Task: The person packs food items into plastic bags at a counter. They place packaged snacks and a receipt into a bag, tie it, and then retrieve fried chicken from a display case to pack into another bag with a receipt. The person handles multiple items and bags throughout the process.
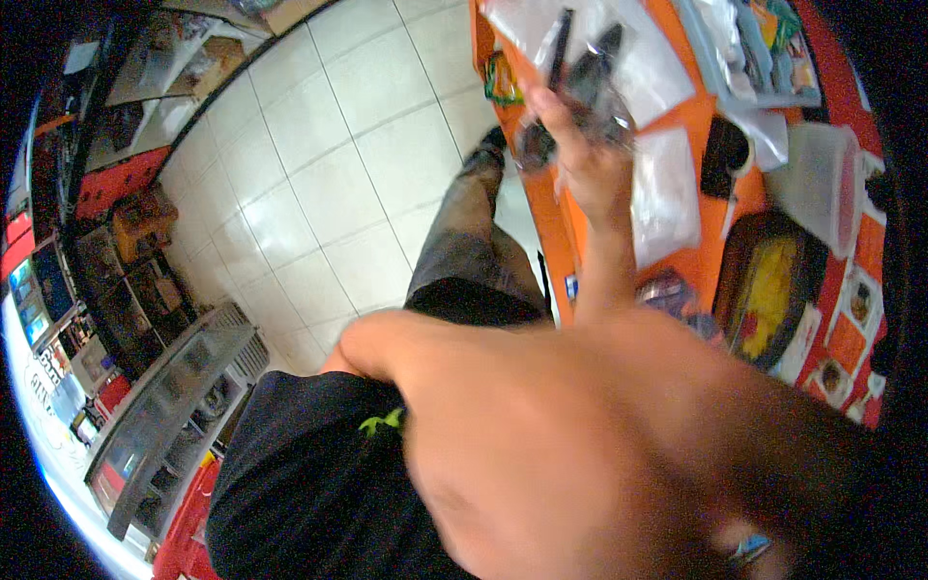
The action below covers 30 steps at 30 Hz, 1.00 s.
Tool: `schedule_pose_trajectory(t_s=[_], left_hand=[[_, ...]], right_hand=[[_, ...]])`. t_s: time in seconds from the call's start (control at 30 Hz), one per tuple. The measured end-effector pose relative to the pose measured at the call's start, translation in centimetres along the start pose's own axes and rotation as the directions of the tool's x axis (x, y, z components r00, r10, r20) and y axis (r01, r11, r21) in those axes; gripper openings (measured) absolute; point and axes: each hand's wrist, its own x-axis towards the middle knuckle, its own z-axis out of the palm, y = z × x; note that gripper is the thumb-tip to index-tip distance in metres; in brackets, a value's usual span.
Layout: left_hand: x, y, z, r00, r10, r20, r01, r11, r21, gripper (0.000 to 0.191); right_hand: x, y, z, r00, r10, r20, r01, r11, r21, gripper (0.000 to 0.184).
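My right hand [580, 145], blurred by motion, reaches over the orange counter [569, 239]. Dark elongated objects [591, 65] and a glossy clear plastic piece [616, 127] lie at its fingers; whether it grips them is unclear. White plastic bags [663, 203] lie right beside its wrist, and more white plastic sheeting [652, 58] spreads beyond. A small green and yellow packet [502, 81] sits near the counter's edge. Blurred bare skin of an arm [565, 413] fills the lower middle, close to the lens. My left hand cannot be made out.
Along the counter stand a dark tray [734, 279] with yellow contents, a clear plastic tub [815, 181], a black object [721, 156] and a blue-grey tray [768, 87]. Tiled floor [319, 167] lies to the left, bordered by shelving [138, 167] and a glass display case [174, 420].
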Motion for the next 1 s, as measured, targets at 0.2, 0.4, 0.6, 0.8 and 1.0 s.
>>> schedule_pose_trajectory(t_s=[0.2,0.4,0.6,0.8,1.0], left_hand=[[-10.4,-1.4,-7.4,0.725,-0.073,-0.684,0.080,0.997,-0.022,0.037],[-17.9,-6.9,-10.3,0.553,-0.502,-0.665,0.266,0.863,-0.430,0.023],[-26.7,-12.7,-13.6,0.453,-0.688,-0.567,-0.012,0.631,-0.776,0.025],[-32.3,-23.9,-11.9,0.303,-0.727,-0.615,0.058,0.659,-0.750,0.050],[-35.8,-36.0,-6.1,0.191,-0.641,-0.744,0.451,0.730,-0.513,0.035]], right_hand=[[-8.8,2.1,8.5,0.953,0.114,0.281,-0.094,0.992,-0.082,0.031],[-11.8,6.1,14.0,0.832,0.211,0.514,-0.235,0.972,-0.019,0.036],[-13.9,15.7,19.1,0.498,0.365,0.786,-0.843,0.416,0.341,0.041],[-16.8,26.4,22.0,0.804,0.392,0.447,-0.318,0.919,-0.234,0.032],[-18.6,39.7,16.7,0.714,0.376,0.591,-0.079,0.881,-0.466,0.054]])
